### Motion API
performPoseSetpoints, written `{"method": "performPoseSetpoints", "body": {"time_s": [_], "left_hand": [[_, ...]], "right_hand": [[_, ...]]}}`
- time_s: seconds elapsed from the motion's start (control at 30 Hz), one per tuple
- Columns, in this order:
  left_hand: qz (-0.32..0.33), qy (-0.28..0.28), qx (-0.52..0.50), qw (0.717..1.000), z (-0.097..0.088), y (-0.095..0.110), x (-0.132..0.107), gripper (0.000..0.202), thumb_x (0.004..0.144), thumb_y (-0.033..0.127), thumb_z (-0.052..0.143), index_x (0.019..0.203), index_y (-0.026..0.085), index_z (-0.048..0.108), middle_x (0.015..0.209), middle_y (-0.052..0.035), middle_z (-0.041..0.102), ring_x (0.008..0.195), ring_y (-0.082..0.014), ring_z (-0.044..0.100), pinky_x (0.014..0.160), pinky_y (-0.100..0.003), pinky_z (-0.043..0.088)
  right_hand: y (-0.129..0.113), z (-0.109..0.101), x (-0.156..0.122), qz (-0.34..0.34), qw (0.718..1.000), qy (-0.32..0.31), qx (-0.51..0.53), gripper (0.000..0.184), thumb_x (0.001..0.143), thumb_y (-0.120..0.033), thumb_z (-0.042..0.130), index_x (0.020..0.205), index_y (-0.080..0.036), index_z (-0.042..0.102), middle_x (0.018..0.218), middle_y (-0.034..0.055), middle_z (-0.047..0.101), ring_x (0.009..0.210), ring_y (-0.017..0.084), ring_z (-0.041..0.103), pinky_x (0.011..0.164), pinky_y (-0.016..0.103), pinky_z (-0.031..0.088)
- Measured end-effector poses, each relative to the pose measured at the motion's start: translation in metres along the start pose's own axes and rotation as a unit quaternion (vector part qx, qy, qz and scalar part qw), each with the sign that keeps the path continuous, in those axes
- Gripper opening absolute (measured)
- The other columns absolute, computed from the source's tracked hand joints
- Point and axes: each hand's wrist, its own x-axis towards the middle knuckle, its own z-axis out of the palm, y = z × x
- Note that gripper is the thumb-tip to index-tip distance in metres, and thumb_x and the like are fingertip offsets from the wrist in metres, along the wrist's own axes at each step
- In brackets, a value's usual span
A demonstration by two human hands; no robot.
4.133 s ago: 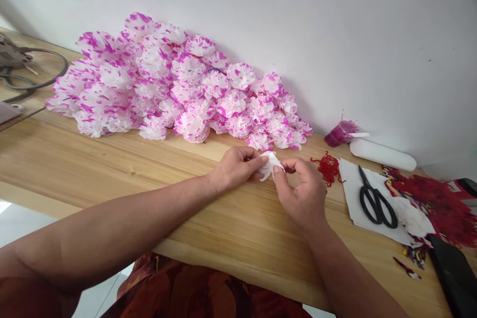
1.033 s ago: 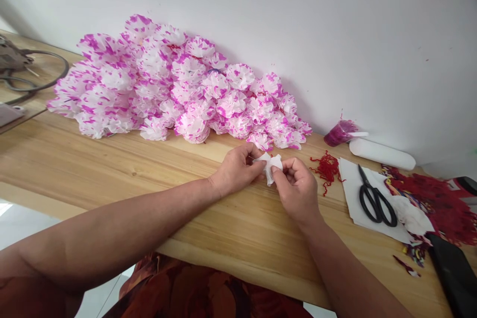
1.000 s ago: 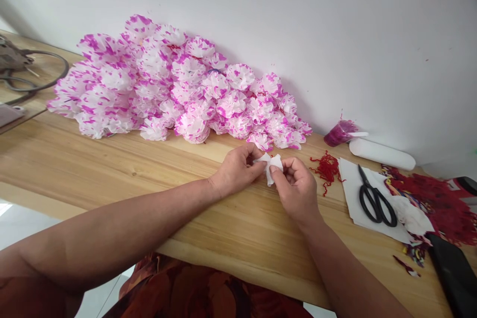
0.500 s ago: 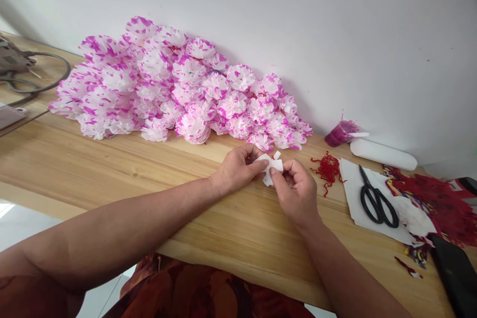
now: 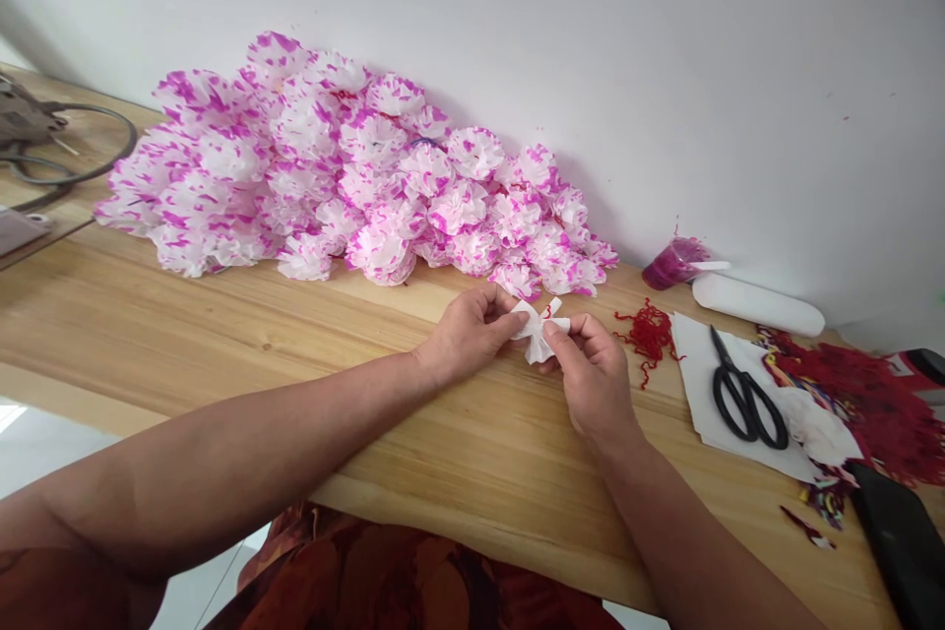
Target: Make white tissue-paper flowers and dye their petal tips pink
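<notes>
Between my two hands is a small white paper flower (image 5: 538,345), its layers partly spread, with a bit of red yarn (image 5: 547,311) showing near its middle. My left hand (image 5: 476,335) pinches the flower's left side between thumb and fingers. On its right side, my right hand (image 5: 597,369) grips the paper the same way, thumb on top. Both hands are just above the wooden table (image 5: 243,315). Behind them a big heap of white paper flowers with magenta-spotted edges (image 5: 369,177) leans against the wall.
Right of my hands lie red yarn pieces (image 5: 650,335), black scissors (image 5: 742,404) on white paper (image 5: 694,384), and a red tangle (image 5: 878,394). A cup of magenta liquid (image 5: 668,266) stands by the wall near a white oblong object (image 5: 760,305). A black phone-like object (image 5: 897,541) lies front right.
The white paper has fanned out more between my fingers, and the red yarn shows more clearly. My right hand has shifted slightly; my left hand stays nearly in place.
</notes>
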Motion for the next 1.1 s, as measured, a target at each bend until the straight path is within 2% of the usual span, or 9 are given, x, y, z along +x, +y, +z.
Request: {"method": "performPoseSetpoints", "body": {"time_s": [0.2, 0.3, 0.4, 0.57, 0.67, 0.77, 0.83, 1.0, 1.1], "left_hand": [[-0.005, -0.011, -0.013, 1.000, 0.000, 0.002, 0.001, 0.028, 0.077, 0.038, 0.075, 0.085, 0.015, 0.061, 0.081, -0.0016, 0.067, 0.072, -0.0124, 0.062, 0.070, -0.026, 0.050], [-0.011, -0.003, 0.000, 1.000, -0.001, 0.002, 0.000, 0.026, 0.079, 0.038, 0.073, 0.081, 0.015, 0.062, 0.075, -0.0003, 0.065, 0.066, -0.0108, 0.059, 0.065, -0.024, 0.049], [-0.042, 0.005, -0.042, 0.998, -0.001, 0.003, 0.001, 0.026, 0.080, 0.039, 0.072, 0.079, 0.015, 0.060, 0.072, 0.0007, 0.063, 0.063, -0.0104, 0.059, 0.060, -0.024, 0.051], [-0.064, 0.018, -0.102, 0.993, -0.001, 0.008, 0.003, 0.033, 0.081, 0.047, 0.072, 0.083, 0.016, 0.061, 0.077, -0.0005, 0.065, 0.069, -0.0117, 0.062, 0.066, -0.027, 0.057], [-0.056, -0.006, -0.077, 0.995, -0.002, 0.009, 0.003, 0.039, 0.078, 0.051, 0.074, 0.088, 0.014, 0.064, 0.082, -0.0027, 0.068, 0.072, -0.0128, 0.063, 0.068, -0.027, 0.057], [-0.041, -0.015, -0.024, 0.999, -0.003, 0.007, 0.001, 0.039, 0.071, 0.047, 0.081, 0.084, 0.014, 0.064, 0.075, -0.0015, 0.067, 0.066, -0.0120, 0.061, 0.064, -0.026, 0.054], [-0.040, -0.015, -0.022, 0.999, -0.003, 0.005, 0.000, 0.036, 0.073, 0.044, 0.079, 0.081, 0.014, 0.063, 0.073, -0.0003, 0.065, 0.064, -0.0111, 0.060, 0.062, -0.025, 0.053], [-0.067, -0.011, -0.083, 0.994, -0.002, 0.007, -0.001, 0.035, 0.074, 0.043, 0.078, 0.078, 0.014, 0.060, 0.070, 0.0014, 0.063, 0.064, -0.0093, 0.059, 0.063, -0.023, 0.053], [-0.064, -0.027, -0.112, 0.991, -0.002, 0.012, 0.000, 0.041, 0.076, 0.050, 0.075, 0.088, 0.014, 0.062, 0.079, -0.0012, 0.067, 0.072, -0.0122, 0.063, 0.070, -0.027, 0.056]], "right_hand": [[-0.001, 0.001, -0.002, -0.017, 0.999, -0.017, -0.022, 0.025, 0.083, -0.041, 0.070, 0.080, -0.020, 0.058, 0.066, -0.0020, 0.061, 0.056, 0.011, 0.053, 0.052, 0.024, 0.045], [-0.003, 0.001, -0.004, -0.026, 0.998, -0.027, -0.046, 0.021, 0.082, -0.036, 0.070, 0.081, -0.019, 0.058, 0.067, -0.0019, 0.061, 0.058, 0.011, 0.054, 0.055, 0.025, 0.045], [-0.004, 0.000, -0.003, -0.027, 0.999, -0.028, -0.038, 0.020, 0.082, -0.036, 0.069, 0.082, -0.020, 0.058, 0.069, -0.0011, 0.063, 0.060, 0.012, 0.056, 0.056, 0.025, 0.048], [-0.003, -0.002, 0.000, -0.016, 1.000, -0.021, 0.003, 0.021, 0.082, -0.038, 0.069, 0.083, -0.020, 0.059, 0.068, -0.0014, 0.065, 0.055, 0.011, 0.056, 0.052, 0.024, 0.047], [-0.003, -0.002, 0.000, -0.004, 0.999, -0.029, 0.018, 0.021, 0.082, -0.038, 0.069, 0.083, -0.020, 0.060, 0.068, -0.0014, 0.065, 0.055, 0.011, 0.057, 0.052, 0.024, 0.047], [-0.004, 0.000, -0.001, -0.008, 0.999, -0.039, 0.014, 0.021, 0.082, -0.037, 0.069, 0.084, -0.019, 0.060, 0.068, -0.0015, 0.065, 0.056, 0.010, 0.056, 0.053, 0.024, 0.046], [-0.005, 0.001, -0.003, -0.017, 0.999, -0.044, 0.006, 0.021, 0.082, -0.037, 0.070, 0.083, -0.019, 0.059, 0.067, -0.0018, 0.064, 0.056, 0.010, 0.054, 0.053, 0.023, 0.044], [-0.009, 0.001, -0.002, -0.023, 0.999, -0.037, 0.015, 0.022, 0.082, -0.037, 0.071, 0.081, -0.019, 0.058, 0.063, -0.0025, 0.063, 0.054, 0.010, 0.054, 0.051, 0.024, 0.043], [-0.008, -0.001, 0.001, -0.019, 0.999, -0.022, 0.033, 0.023, 0.081, -0.038, 0.072, 0.082, -0.019, 0.059, 0.063, -0.0025, 0.063, 0.054, 0.010, 0.054, 0.051, 0.023, 0.044]]}}
